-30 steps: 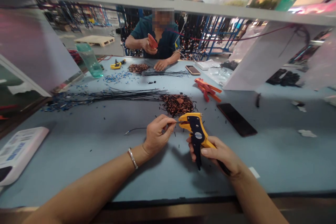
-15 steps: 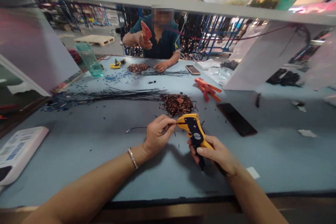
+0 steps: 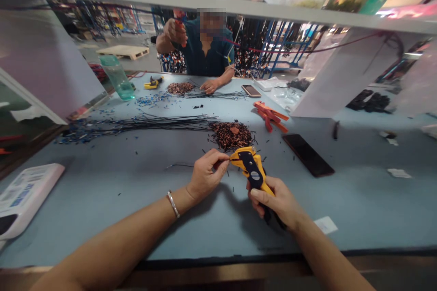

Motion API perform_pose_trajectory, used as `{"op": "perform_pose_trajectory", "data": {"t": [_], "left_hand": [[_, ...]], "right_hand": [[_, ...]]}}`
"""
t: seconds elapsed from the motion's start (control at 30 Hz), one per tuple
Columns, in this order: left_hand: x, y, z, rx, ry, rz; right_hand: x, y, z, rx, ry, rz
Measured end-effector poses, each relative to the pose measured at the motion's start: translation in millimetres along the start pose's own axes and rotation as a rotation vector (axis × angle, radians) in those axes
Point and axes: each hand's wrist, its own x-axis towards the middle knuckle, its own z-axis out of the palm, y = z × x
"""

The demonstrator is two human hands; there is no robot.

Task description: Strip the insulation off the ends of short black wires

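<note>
Between thumb and fingertips my left hand (image 3: pixel 208 173) pinches a thin black wire (image 3: pixel 180 165), whose free end trails left above the mat. The wire's other end meets the jaws of a yellow and black wire stripper (image 3: pixel 251 166). My right hand (image 3: pixel 275 200) is wrapped around the stripper's handles, which look squeezed together. Just beyond the jaws lies a pile of black and copper-coloured offcuts (image 3: pixel 230 136). A bundle of long black wires (image 3: pixel 160 122) stretches left from that pile, with small blue bits around its left end.
Right of the pile lie red-handled pliers (image 3: pixel 270 116) and a dark phone (image 3: pixel 307 154). A white device (image 3: pixel 30 195) sits at the left. Opposite, a co-worker (image 3: pixel 208 54) raises a red tool. A shelf (image 3: pixel 218 3) crosses overhead, and a green bottle (image 3: pixel 118 77) stands far left.
The stripper's handles have come closer together as my right hand squeezed. My left hand stays nearly still with the wire. The co-worker's red tool has moved up and left.
</note>
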Motion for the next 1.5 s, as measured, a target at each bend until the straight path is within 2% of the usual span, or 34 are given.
{"op": "perform_pose_trajectory", "data": {"t": [0.1,0.43,0.7,0.93,1.1,1.2,1.3,1.37,1.43,1.5], "left_hand": [[-0.2,-2.3,0.9,0.006,-0.022,-0.019],[-1.1,-2.4,0.9,0.058,-0.047,-0.084],[-1.5,-3.1,1.0,0.067,-0.059,-0.079],[-1.7,-4.2,1.5,0.116,-0.02,-0.112],[-0.3,-9.5,2.1,0.129,0.035,-0.175],[0.6,-12.4,1.6,0.107,0.063,-0.202],[0.9,-11.3,0.2,0.089,0.08,-0.19],[1.2,-9.0,-1.2,0.076,0.09,-0.173],[1.8,-6.4,-2.3,0.069,0.098,-0.161],[2.4,-4.3,-2.9,0.068,0.107,-0.154]], "right_hand": [[1.3,0.4,1.1,0.012,0.04,0.011],[2.3,-0.3,-0.3,0.068,0.025,0.038],[2.0,0.7,-1.3,0.094,0.028,0.049],[2.3,-1.5,-3.5,0.175,-0.05,0.084],[-2.0,-7.5,-14.0,0.212,0.047,-0.007],[-3.4,-11.0,-19.7,-0.011,0.155,-0.083],[-2.0,-9.7,-19.8,-0.437,0.302,-0.157],[0.4,-5.7,-17.8,-0.714,0.374,-0.275],[3.1,-0.7,-15.7,-0.961,0.366,-0.415],[5.0,3.3,-13.8,-1.168,0.271,-0.51]]}}
